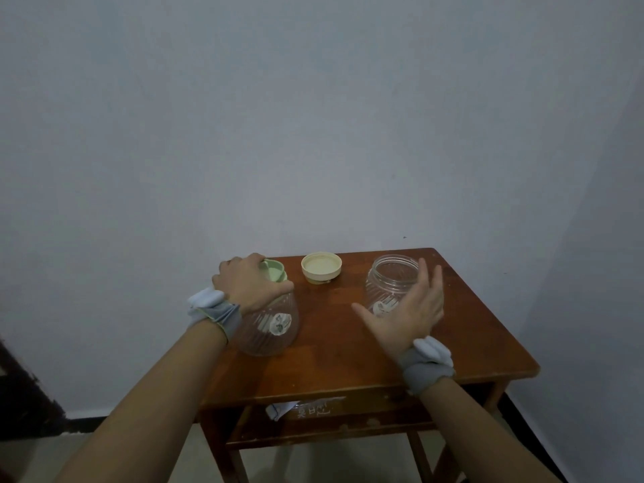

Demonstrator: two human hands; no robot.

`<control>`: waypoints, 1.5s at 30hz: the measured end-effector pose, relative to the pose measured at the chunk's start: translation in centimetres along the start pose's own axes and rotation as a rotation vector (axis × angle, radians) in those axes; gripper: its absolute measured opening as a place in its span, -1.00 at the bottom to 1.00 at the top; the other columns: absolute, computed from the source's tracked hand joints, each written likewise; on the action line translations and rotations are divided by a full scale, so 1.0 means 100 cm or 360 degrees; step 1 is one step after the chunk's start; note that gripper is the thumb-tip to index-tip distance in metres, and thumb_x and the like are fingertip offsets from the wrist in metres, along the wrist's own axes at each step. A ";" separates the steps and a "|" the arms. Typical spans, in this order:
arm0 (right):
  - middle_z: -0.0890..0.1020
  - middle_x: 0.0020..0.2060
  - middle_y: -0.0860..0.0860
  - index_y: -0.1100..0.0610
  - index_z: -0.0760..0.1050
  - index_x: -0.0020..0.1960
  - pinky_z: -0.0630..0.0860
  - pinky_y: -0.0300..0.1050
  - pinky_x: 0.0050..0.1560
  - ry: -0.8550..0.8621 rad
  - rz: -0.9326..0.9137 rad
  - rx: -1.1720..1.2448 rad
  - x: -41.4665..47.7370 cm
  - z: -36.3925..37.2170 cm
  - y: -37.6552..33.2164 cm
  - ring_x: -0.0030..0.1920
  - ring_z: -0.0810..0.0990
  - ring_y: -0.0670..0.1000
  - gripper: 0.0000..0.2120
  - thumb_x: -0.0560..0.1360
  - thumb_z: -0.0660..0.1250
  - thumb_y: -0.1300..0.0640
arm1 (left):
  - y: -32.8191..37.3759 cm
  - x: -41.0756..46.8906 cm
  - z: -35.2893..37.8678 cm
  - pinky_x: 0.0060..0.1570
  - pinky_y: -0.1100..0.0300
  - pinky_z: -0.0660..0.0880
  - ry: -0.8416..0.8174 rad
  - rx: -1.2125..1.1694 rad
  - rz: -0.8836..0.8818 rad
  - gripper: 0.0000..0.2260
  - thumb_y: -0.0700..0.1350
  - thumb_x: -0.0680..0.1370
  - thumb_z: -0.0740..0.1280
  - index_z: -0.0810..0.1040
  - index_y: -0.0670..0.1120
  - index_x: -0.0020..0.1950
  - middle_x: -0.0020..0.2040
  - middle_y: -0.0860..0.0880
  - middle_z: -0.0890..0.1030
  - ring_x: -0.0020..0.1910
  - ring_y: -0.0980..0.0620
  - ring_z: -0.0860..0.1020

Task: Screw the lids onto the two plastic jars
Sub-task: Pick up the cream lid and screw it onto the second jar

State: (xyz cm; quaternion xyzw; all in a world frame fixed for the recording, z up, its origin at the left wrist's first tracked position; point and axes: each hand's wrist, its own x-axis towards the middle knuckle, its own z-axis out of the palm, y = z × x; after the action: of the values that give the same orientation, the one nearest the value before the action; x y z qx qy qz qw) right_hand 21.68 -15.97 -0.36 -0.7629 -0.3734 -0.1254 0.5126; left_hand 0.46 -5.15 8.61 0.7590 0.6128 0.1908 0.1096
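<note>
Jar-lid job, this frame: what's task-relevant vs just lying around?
In play:
- left hand gripping the green lid on the left jar
- right hand, open, beside the open right jar
- cream lid, loose on the wooden table

Lying about:
- paper scrap on the shelf under the tabletop
- grey wrist cuffs

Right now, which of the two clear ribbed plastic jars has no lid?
The clear ribbed jar on the right, by the open right hand: its mouth is bare. The left jar carries a green lid under the left hand.
</note>
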 end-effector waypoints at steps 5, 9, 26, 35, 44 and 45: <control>0.24 0.59 0.19 0.13 -0.11 0.68 0.28 0.19 0.53 -0.0465 0.0230 0.0287 0.027 -0.002 0.036 0.59 0.25 0.22 0.44 0.11 0.77 -0.08 | 0.004 -0.003 0.011 0.33 -0.14 0.35 0.0265 0.0191 0.0145 -0.27 0.23 0.35 0.51 0.50 0.00 0.47 0.42 -0.19 0.52 0.43 -0.26 0.40; 0.32 0.56 0.11 0.09 0.00 0.67 0.35 0.15 0.52 -0.0580 0.0372 0.0455 0.033 0.005 0.049 0.55 0.33 0.16 0.42 0.05 0.74 -0.24 | 0.024 -0.018 0.042 0.09 -0.09 0.54 0.0793 -0.0015 0.0904 -0.58 -0.05 0.40 0.57 0.67 -0.15 0.22 0.20 -0.20 0.64 0.20 -0.24 0.58; 0.37 0.44 0.11 0.12 0.15 0.61 0.44 0.17 0.45 -0.0357 0.0512 0.0582 0.033 0.019 0.064 0.47 0.37 0.12 0.21 0.14 0.74 -0.07 | 0.082 0.050 0.157 0.32 -0.11 0.37 0.0126 0.0106 0.0340 -0.52 -0.21 0.62 0.31 0.36 -0.12 0.55 0.39 -0.22 0.53 0.38 -0.26 0.47; 0.32 0.49 0.13 0.16 0.09 0.63 0.35 0.10 0.51 -0.0371 0.0549 0.0604 0.037 0.016 0.065 0.52 0.29 0.14 0.22 0.19 0.73 -0.03 | 0.084 0.017 0.149 0.17 -0.06 0.54 0.0400 -0.0853 0.0310 -0.53 -0.11 0.67 0.31 0.33 -0.11 0.57 0.31 -0.18 0.58 0.19 -0.18 0.59; 0.29 0.51 0.18 0.16 0.07 0.64 0.33 0.18 0.52 -0.0300 0.0608 0.0599 0.032 0.011 0.061 0.53 0.29 0.20 0.24 0.19 0.74 -0.01 | 0.070 0.001 0.135 0.04 -0.08 0.63 -0.0086 -0.1207 -0.0218 -0.68 -0.11 0.70 0.14 0.49 0.05 0.42 0.29 -0.15 0.57 0.03 -0.24 0.64; 0.29 0.51 0.18 0.16 0.07 0.64 0.33 0.18 0.51 -0.0299 0.0606 0.0600 0.032 0.011 0.061 0.53 0.29 0.20 0.24 0.19 0.74 -0.01 | 0.069 0.000 0.135 0.19 -0.10 0.57 -0.0053 -0.1062 -0.0202 -0.67 -0.11 0.71 0.14 0.49 -0.04 0.46 0.36 -0.22 0.53 0.18 -0.27 0.59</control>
State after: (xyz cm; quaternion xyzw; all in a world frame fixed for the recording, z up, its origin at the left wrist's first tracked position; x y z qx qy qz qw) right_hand 27.92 -14.81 -3.17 -0.7189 -0.2861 0.1161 0.6228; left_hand 12.28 -5.75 -0.82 0.6447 0.5607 0.3613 0.3734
